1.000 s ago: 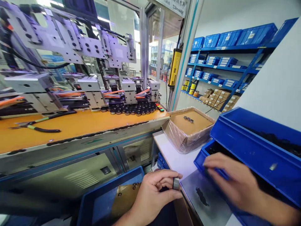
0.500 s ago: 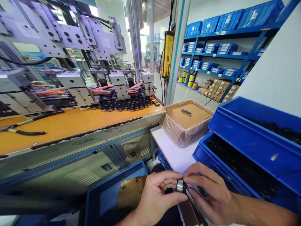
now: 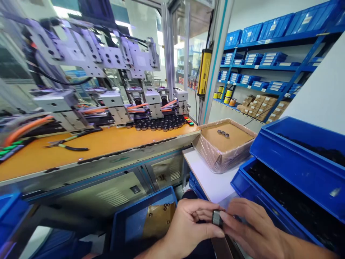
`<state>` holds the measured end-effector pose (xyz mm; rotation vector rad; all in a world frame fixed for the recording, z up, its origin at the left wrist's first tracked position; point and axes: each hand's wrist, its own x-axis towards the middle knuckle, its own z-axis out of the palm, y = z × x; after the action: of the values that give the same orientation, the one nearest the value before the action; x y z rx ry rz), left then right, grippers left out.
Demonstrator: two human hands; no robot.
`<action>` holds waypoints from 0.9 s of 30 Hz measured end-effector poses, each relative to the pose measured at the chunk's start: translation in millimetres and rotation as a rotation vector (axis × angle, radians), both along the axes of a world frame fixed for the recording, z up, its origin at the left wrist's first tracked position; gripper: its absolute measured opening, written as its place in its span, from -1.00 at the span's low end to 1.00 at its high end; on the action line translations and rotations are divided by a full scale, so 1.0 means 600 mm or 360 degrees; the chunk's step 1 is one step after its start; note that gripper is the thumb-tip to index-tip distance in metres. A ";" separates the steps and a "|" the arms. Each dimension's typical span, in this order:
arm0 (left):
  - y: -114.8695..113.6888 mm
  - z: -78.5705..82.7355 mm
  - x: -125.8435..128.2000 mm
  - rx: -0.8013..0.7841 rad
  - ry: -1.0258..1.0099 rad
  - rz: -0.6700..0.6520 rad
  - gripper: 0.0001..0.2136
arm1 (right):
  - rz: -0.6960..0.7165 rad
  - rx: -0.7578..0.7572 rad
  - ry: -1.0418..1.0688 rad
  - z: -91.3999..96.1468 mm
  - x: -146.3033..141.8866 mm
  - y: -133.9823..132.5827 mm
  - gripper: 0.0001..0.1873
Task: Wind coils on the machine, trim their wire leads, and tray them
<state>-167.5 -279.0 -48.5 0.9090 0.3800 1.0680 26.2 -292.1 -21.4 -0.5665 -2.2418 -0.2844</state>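
My left hand (image 3: 192, 225) pinches a small round part (image 3: 216, 218) between thumb and fingers. The part is short and cylindrical, with a silver band and a black side. Against its right side press the fingertips of my right hand (image 3: 250, 223), slightly blurred and bent closed. Something dark shows within the right hand, too hidden to name. Below both hands is a blue crate (image 3: 118, 226) with brown paper and several small rings (image 3: 166, 206) on it.
A plastic-lined carton (image 3: 212, 158) with a few metal rings on top stands on a white table (image 3: 198, 172). Blue bins (image 3: 291, 151) of black parts sit at right. Pliers (image 3: 72, 144) and rows of black rings (image 3: 164, 124) lie on the orange bench (image 3: 113, 147) before a machine.
The view has swung left, so the bench and bins appear farther right. The round part has turned between my fingers, and my right fingers have closed nearer to it.
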 end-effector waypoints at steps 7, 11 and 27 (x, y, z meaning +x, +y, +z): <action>-0.031 0.015 -0.021 0.0158 -0.0282 0.0241 -0.62 | -0.0075 0.0258 0.0068 0.010 -0.043 -0.018 -0.80; -0.051 0.051 -0.105 0.0759 0.0211 0.0695 -0.55 | 0.0080 0.0010 0.0211 0.033 -0.119 -0.037 -0.76; -0.104 0.043 -0.330 0.0937 0.0386 0.1276 -0.71 | 0.0685 -0.0484 0.0223 0.060 -0.367 -0.011 -0.78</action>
<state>-365.6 -341.6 -22.8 1.4742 0.6814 1.8676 -193.7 -298.4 14.7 -0.2355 -2.2147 0.3097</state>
